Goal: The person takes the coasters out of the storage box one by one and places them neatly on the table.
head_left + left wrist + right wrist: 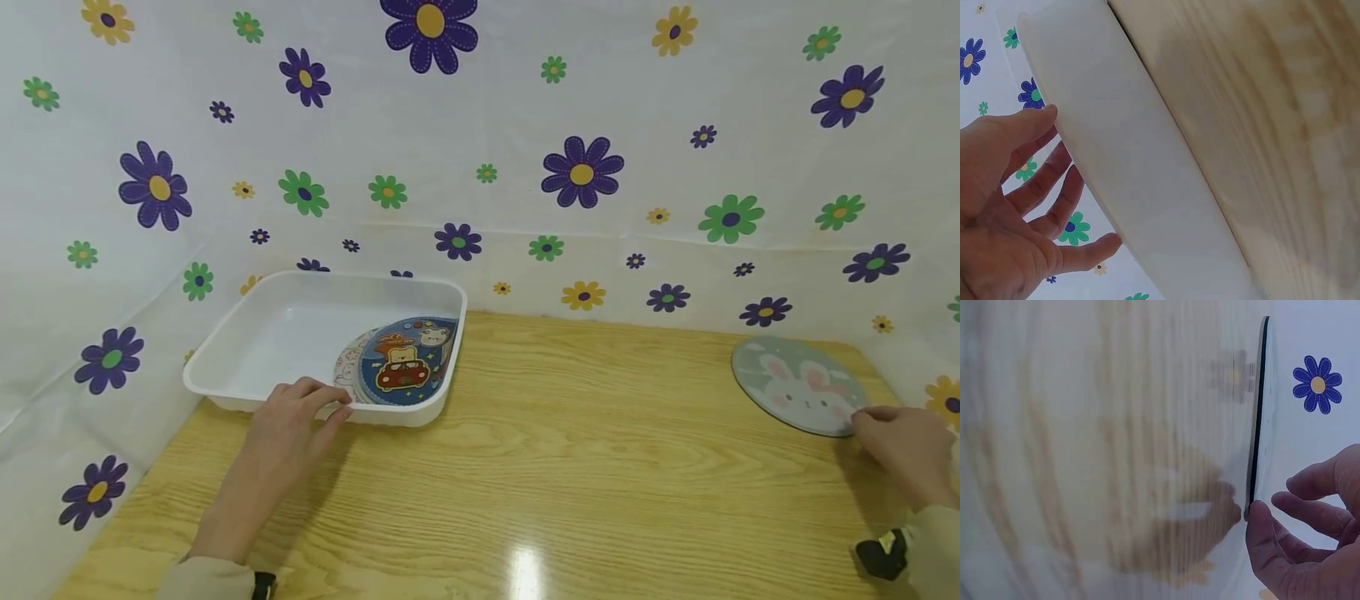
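My left hand (288,415) is at the front rim of a white plastic tray (247,387). Thumb and fingers straddle that rim in the left wrist view, where the tray's outer wall (1116,137) fills the middle. Inside the tray's right end lies a blue round pad with a bear in a red car (405,367), partly over a pale round pad (347,367). Far right, my right hand (907,446) holds the near right edge of a grey-green round mouse pad with a rabbit (802,392). Its dark edge (1259,412) shows low over the table in the right wrist view.
The wooden table (585,450) spreads between tray and mouse pad, with a bright reflection near the front. A white flower-printed cloth (510,108) hangs behind and along both sides, close to the tray's back and the mouse pad's far side.
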The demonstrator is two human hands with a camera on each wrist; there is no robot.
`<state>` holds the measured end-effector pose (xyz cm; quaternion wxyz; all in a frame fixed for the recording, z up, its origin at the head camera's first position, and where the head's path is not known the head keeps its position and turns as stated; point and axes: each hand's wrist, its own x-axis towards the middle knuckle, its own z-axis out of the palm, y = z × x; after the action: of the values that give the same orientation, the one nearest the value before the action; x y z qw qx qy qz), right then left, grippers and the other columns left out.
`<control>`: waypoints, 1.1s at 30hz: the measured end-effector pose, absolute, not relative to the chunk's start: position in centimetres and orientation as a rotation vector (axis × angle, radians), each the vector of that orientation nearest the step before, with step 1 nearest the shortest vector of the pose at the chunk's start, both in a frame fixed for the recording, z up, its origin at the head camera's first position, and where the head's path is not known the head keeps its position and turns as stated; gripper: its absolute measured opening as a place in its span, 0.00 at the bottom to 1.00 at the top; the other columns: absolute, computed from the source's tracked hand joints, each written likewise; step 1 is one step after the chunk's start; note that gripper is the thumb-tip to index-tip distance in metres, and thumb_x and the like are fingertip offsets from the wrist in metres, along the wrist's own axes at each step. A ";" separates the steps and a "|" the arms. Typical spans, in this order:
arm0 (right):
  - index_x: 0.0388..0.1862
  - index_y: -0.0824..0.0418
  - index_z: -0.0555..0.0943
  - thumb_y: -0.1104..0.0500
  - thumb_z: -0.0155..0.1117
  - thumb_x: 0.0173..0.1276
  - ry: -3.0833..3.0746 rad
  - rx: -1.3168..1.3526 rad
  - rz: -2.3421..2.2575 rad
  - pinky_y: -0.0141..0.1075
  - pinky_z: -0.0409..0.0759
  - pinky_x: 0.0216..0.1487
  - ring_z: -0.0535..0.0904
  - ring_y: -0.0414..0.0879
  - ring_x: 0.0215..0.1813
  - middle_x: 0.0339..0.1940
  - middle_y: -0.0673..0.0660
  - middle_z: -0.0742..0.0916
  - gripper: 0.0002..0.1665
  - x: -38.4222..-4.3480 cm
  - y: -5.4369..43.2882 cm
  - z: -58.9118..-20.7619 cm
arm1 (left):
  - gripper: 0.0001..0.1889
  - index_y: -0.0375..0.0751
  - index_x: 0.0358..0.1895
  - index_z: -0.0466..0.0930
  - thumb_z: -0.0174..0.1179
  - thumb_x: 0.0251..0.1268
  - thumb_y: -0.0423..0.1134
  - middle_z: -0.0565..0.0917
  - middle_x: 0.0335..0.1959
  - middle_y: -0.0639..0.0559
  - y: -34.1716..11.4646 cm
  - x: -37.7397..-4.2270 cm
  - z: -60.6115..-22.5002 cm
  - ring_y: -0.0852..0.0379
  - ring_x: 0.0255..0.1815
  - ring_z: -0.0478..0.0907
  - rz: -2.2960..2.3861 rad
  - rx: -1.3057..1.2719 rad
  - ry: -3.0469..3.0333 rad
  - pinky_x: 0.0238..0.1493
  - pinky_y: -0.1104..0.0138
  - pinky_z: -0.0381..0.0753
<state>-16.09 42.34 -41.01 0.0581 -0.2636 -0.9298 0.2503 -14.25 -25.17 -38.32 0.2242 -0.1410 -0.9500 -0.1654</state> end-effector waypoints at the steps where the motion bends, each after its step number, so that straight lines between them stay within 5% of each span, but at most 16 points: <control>1: 0.59 0.85 0.74 0.57 0.48 0.69 -2.817 -0.780 0.748 0.65 0.77 0.52 0.74 0.78 0.56 0.51 0.81 0.83 0.32 -16.1 42.3 -41.0 | 0.05 0.42 0.41 0.89 0.71 0.62 0.34 0.87 0.39 0.43 -25.2 -14.2 -38.2 0.37 0.42 0.82 -0.460 -0.390 -2.635 0.38 0.46 0.84; 6: 0.58 0.84 0.76 0.56 0.48 0.71 -2.815 -0.628 0.744 0.58 0.79 0.41 0.79 0.73 0.46 0.40 0.78 0.87 0.31 -16.0 41.6 -40.7 | 0.04 0.42 0.41 0.89 0.70 0.64 0.35 0.87 0.39 0.42 -25.2 -14.3 -37.6 0.38 0.41 0.81 -0.476 -0.396 -2.710 0.37 0.47 0.83; 13: 0.57 0.78 0.80 0.52 0.51 0.77 -2.870 -0.383 0.704 0.61 0.75 0.49 0.75 0.77 0.57 0.58 0.79 0.82 0.29 -16.8 39.1 -40.0 | 0.03 0.43 0.40 0.88 0.69 0.65 0.36 0.87 0.42 0.40 -25.3 -14.6 -36.5 0.37 0.42 0.81 -0.508 -0.380 -2.832 0.41 0.45 0.82; 18: 0.54 0.75 0.83 0.51 0.52 0.77 -2.857 -0.201 0.720 0.62 0.71 0.53 0.75 0.76 0.58 0.60 0.79 0.81 0.27 -17.4 36.8 -39.2 | 0.03 0.43 0.40 0.88 0.68 0.66 0.36 0.87 0.43 0.38 -25.2 -15.0 -36.2 0.36 0.45 0.82 -0.538 -0.379 -2.878 0.48 0.44 0.80; 24: 0.52 0.72 0.85 0.54 0.56 0.76 -2.831 -0.040 0.729 0.36 0.78 0.32 0.87 0.64 0.42 0.48 0.72 0.89 0.23 -18.0 33.7 -38.9 | 0.03 0.43 0.40 0.89 0.68 0.65 0.35 0.88 0.42 0.38 -25.3 -15.0 -36.3 0.38 0.44 0.83 -0.567 -0.377 -2.877 0.46 0.45 0.81; 33: 0.54 0.69 0.85 0.55 0.57 0.77 -2.858 0.075 0.833 0.35 0.78 0.29 0.86 0.59 0.42 0.48 0.70 0.89 0.21 -18.5 29.3 -38.3 | 0.03 0.43 0.39 0.88 0.68 0.65 0.35 0.88 0.42 0.38 -25.2 -15.0 -36.2 0.39 0.42 0.83 -0.569 -0.385 -2.862 0.45 0.46 0.81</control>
<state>-18.54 29.29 -38.28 0.0817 0.0252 -0.9566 0.2787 -14.96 -25.22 -36.22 0.0990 -0.1300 -0.9676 -0.1923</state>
